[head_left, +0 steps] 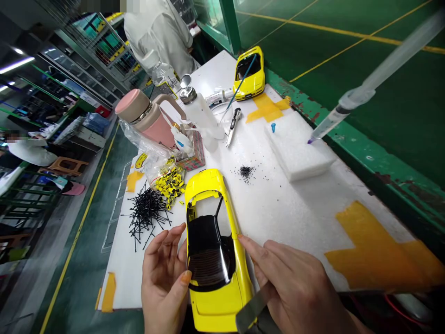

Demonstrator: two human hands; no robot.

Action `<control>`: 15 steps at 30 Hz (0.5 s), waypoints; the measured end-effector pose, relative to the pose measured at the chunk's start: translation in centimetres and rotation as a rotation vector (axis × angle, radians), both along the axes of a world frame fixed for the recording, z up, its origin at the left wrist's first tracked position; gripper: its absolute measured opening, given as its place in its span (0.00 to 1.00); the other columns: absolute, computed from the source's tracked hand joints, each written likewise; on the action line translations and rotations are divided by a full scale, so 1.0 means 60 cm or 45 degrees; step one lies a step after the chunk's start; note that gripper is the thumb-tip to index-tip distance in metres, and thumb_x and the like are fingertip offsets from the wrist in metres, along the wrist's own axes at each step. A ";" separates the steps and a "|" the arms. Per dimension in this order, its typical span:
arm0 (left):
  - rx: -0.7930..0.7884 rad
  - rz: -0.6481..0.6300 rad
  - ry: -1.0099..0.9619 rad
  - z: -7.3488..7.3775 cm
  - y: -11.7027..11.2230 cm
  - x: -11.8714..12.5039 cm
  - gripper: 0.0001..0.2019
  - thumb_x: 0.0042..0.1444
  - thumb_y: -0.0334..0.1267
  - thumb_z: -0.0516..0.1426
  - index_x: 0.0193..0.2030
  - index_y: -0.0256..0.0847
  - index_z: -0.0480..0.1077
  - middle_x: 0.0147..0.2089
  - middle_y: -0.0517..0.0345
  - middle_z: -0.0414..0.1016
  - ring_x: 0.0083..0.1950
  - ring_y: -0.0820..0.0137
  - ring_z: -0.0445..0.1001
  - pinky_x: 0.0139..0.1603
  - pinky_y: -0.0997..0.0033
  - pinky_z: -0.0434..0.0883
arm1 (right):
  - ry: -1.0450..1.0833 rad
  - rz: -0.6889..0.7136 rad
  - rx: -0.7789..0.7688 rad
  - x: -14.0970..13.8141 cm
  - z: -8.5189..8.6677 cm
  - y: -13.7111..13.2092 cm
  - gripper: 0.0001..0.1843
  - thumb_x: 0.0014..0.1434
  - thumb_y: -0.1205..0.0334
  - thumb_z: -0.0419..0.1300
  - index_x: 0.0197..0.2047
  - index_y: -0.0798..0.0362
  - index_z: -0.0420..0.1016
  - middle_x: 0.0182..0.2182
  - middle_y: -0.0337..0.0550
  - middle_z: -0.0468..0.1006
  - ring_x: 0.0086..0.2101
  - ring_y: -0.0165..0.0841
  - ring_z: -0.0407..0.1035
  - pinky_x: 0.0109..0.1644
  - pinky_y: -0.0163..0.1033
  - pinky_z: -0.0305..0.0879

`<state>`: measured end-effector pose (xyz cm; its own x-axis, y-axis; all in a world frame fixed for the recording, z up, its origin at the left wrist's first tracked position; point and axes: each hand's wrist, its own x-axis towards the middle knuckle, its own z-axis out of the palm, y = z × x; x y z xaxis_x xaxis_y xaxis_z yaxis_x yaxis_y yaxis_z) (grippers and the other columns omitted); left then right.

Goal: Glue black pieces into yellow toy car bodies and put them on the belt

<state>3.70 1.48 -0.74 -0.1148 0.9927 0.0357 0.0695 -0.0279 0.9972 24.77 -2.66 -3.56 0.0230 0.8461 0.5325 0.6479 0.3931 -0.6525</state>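
Yellow model car (212, 260), long axis running up-down at lower centre, lay between open left hand (163, 278), thumb touching, and right hand (292, 287), gripping flat metal blade (252, 311).

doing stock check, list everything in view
model car body: 1, yellow, between the hands
model car: 1, yellow, far end
plastic sticks: many, black, left of the body
bag of parts: 1, yellow, behind the sticks
flask: 1, pink and beige, far left
squeeze bottle: 1, white, by the flask
utility knife: 1, silver, mid-distance
foam block: 1, white, right
syringe: 1, clear, right of the foam
left hand: 1, on the body
right hand: 1, holding a metal blade
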 end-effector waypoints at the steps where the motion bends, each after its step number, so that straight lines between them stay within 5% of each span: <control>1: 0.001 -0.001 0.001 0.000 0.000 -0.001 0.26 0.54 0.39 0.70 0.60 0.54 0.71 0.64 0.53 0.75 0.69 0.60 0.71 0.68 0.66 0.72 | -0.004 0.006 -0.001 0.000 0.000 0.000 0.19 0.66 0.75 0.50 0.58 0.62 0.73 0.31 0.43 0.79 0.30 0.35 0.74 0.32 0.42 0.64; 15: -0.015 -0.021 -0.025 -0.004 -0.001 -0.006 0.26 0.56 0.37 0.69 0.61 0.54 0.71 0.65 0.53 0.74 0.70 0.60 0.70 0.67 0.66 0.72 | -0.011 -0.014 0.002 0.000 0.003 0.002 0.19 0.66 0.77 0.50 0.55 0.61 0.75 0.29 0.41 0.78 0.27 0.33 0.73 0.29 0.41 0.64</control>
<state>3.35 1.39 -0.96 -0.0987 0.9949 0.0220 0.0497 -0.0171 0.9986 24.79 -2.55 -3.38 0.0278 0.8452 0.5338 0.6580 0.3865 -0.6463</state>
